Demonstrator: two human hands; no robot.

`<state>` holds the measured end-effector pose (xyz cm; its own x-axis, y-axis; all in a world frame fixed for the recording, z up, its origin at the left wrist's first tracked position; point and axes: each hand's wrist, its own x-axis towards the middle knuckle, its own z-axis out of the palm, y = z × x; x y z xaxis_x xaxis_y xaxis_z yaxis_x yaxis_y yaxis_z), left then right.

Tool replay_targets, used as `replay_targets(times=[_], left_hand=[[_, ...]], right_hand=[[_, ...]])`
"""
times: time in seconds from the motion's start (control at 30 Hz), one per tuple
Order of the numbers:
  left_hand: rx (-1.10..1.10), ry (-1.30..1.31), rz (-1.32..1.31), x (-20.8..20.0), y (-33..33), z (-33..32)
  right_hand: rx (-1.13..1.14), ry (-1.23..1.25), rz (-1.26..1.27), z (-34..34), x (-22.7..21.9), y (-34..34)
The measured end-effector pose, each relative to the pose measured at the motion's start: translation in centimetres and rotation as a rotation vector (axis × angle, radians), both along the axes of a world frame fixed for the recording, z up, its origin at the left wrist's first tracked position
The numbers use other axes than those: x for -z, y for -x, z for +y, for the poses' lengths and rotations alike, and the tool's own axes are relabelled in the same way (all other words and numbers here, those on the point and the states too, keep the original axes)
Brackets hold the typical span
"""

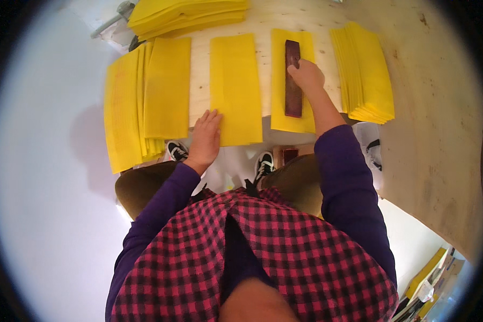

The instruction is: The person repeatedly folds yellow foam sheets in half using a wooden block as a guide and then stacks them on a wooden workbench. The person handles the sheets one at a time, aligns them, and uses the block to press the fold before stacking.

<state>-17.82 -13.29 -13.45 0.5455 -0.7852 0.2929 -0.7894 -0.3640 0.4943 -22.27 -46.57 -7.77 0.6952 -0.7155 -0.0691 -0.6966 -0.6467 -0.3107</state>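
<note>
My right hand [309, 77] is closed round a long, dark reddish-brown block [293, 102]. The block lies lengthwise over a yellow fabric-like sheet [277, 115] on the right part of the table. To its left is another yellow sheet [235, 88], flat and overhanging the table's near edge. My left hand [207, 137] rests at that sheet's lower left side, its fingers stretched out and touching the sheet's edge, holding nothing.
Stacked yellow sheets stand at the left [124, 107], with a further yellow piece [168, 88] beside them. Another yellow stack [362, 75] lies at the right, and a pile [188, 16] sits at the far left. The wooden table [424, 123] curves round my right side.
</note>
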Motion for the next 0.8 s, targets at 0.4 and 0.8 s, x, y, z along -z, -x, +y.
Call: replay_targets(times=[0.4,0.8], left_hand=[[-0.002,0.052,0.039,-0.1,-0.3,0.6],[-0.006,0.115,0.057,-0.4,0.4,0.8]], right_hand=[[0.061,-0.049,-0.116,-1.1,0.6,0.5],[0.136,-0.68,-0.72,-2.1,1.1,3.0]])
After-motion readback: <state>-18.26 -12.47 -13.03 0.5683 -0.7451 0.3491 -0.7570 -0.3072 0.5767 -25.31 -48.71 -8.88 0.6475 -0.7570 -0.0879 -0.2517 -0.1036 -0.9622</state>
